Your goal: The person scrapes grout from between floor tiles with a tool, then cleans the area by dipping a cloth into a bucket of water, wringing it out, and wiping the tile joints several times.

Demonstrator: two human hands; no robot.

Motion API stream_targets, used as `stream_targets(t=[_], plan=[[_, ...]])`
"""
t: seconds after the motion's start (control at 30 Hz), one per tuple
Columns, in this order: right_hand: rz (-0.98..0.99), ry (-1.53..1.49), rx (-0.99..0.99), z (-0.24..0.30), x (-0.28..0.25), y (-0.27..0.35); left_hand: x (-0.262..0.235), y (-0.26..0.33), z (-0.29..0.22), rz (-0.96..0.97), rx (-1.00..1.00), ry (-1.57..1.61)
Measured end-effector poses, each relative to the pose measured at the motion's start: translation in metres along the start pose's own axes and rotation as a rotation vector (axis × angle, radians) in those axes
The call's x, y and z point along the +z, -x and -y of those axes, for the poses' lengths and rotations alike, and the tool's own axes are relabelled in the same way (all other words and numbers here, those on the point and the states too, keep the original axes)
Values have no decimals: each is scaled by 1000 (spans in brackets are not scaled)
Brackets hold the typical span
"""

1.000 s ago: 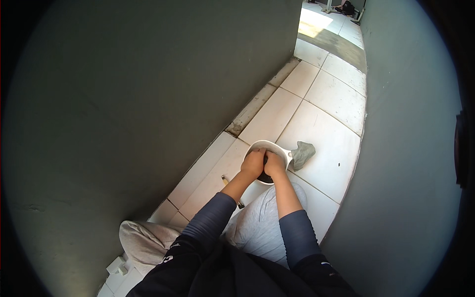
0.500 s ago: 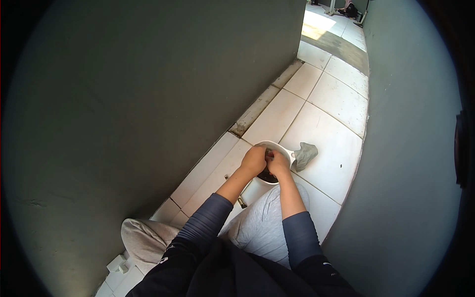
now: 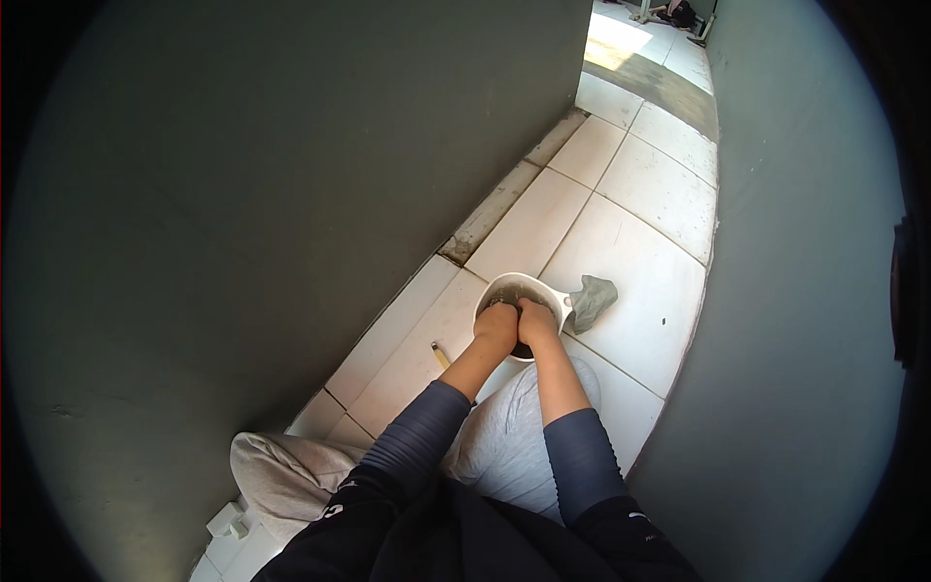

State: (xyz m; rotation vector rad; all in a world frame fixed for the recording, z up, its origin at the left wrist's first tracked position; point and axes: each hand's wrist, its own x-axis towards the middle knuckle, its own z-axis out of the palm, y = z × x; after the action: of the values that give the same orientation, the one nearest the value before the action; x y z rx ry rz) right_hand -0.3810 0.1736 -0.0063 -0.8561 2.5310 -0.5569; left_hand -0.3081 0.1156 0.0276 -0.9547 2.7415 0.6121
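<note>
A round white pot with a side handle [image 3: 479, 308] stands on the tiles in front of my bent leg, with dark contents low inside it. Both hands reach down into it, side by side and close together. My left hand [image 3: 497, 326] is curled closed, its fingertips hidden by its own back. Close against it, my right hand [image 3: 536, 321] is likewise curled, and what either holds is hidden. A crumpled grey-green cloth or bag [image 3: 593, 302] lies at the pot's handle. Left of the pot, a small light-handled tool [image 3: 440, 355] rests on the floor.
A dark grey wall [image 3: 291, 194] rises close on the left, a lighter grey wall [image 3: 805, 242] on the right. White floor tiles [image 3: 640, 252] run between them. A small white object [image 3: 227, 521] lies by my left knee. Part of a person [image 3: 677, 14] shows far off.
My hands have lowered deeper into the pot, and the left has turned so its fingers no longer show. The view has shifted slightly, uncovering more of the small tool.
</note>
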Motion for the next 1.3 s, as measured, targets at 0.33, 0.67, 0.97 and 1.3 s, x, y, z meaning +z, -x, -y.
stream_targets(t=[0.33,0.67,0.97,1.3], plan=[[55,49,-42,2,-4,-3,6,-11,9,39,105,79],[69,-1216,82,10,-11,0,-59,6,-18,-342,286,-11],[-151,-848,82,17,-17,2,-59,11,-7,-469,287,74],[-296,-633,104,17,-13,-7,-71,10,-12,-629,316,249]])
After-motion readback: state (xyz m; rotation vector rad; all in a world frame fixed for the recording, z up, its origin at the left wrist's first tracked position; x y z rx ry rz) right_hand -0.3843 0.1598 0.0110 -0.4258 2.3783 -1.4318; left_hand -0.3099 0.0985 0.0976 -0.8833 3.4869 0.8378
